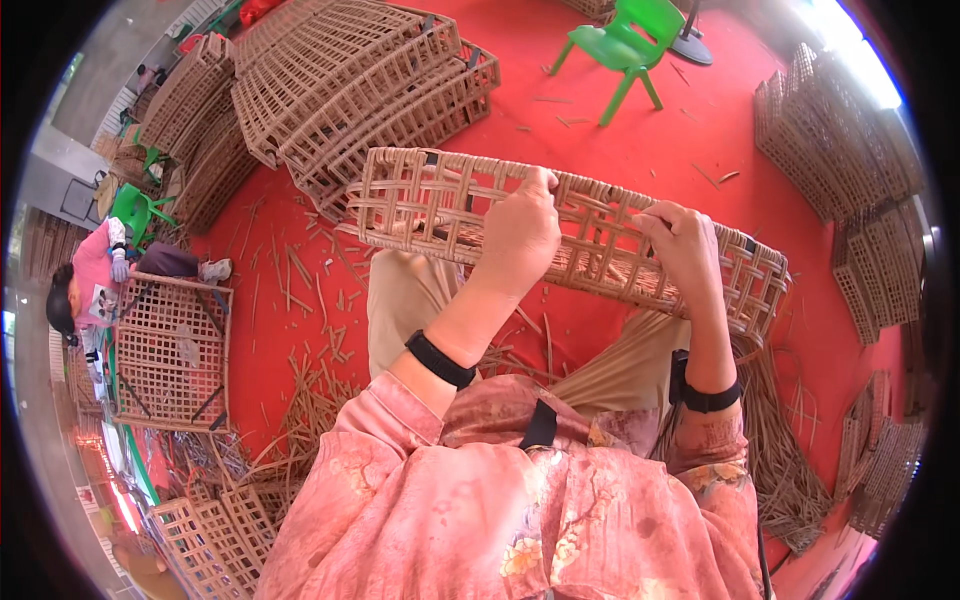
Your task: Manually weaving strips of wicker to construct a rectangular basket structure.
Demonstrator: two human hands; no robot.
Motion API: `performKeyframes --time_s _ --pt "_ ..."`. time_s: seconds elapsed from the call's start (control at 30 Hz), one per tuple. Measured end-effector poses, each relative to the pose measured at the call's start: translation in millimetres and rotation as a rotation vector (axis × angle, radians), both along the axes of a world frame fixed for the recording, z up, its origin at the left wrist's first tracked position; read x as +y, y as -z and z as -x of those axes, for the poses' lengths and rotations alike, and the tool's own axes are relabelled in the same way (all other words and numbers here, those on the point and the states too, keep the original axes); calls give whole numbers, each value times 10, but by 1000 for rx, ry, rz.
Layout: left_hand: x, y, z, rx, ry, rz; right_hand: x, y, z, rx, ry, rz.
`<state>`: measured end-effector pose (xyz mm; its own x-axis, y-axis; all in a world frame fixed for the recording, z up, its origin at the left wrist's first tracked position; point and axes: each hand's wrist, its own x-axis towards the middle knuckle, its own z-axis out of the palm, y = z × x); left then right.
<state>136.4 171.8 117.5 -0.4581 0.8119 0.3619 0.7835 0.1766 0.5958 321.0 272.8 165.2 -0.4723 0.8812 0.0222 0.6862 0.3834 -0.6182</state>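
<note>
The woven rattan basket frame (600, 240) lies across the person's lap, tilted so its open lattice faces up, one end reaching toward the left over the knee and the other dipping at the right beside a heap of loose cane strands (780, 450)

Far left, another person (95, 275) in a pink top bends over a flat square lattice panel (170, 350) that rests on the red floor (620, 130); short offcuts of cane are scattered between that panel and the wearer's leg. Behind, a pile of finished wicker frames (350, 90) leans together, just beyond the left end of the held basket

Moving in, the left hand (520, 235) is clamped over the upper rim of the basket near its middle, fingers (545, 185) curled over the top edge and closed on the weave; a black band sits on that wrist. Just to the right, the right hand (685, 245) rests on the same rim, its fingers bent and pinching at a strip in the lattice, though exactly which strand they grip is too small to tell. It too wears a black wristband

Further back to the right stands a small green plastic chair (625, 45), well apart from the work. Along the right edge more stacked wicker frames (840, 140) line the floor
</note>
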Motion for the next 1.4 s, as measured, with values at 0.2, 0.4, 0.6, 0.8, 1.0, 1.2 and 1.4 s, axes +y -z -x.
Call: performKeyframes --time_s 0.2,0.4,0.6,0.8,1.0,1.2,1.4 --pt "34 23 156 -597 8 -293 -50 51 58 -56 -21 -216" --pt "-71 83 344 -539 -50 -350 -204 -126 -119 -61 16 -126" --pt "-132 35 310 110 -156 -287 -165 -75 -52 -13 -3 -151" --pt "-164 95 355 92 -184 -234 -65 -13 19 -28 -120 -161" --pt "-251 -1 351 104 -222 -94 -21 29 45 -6 -181 -218" --pt "-159 89 542 -95 -179 -209 -54 75 95 -18 -149 -297" --pt "-18 156 711 -581 -174 -236 -101 -34 145 -81 -40 -198"
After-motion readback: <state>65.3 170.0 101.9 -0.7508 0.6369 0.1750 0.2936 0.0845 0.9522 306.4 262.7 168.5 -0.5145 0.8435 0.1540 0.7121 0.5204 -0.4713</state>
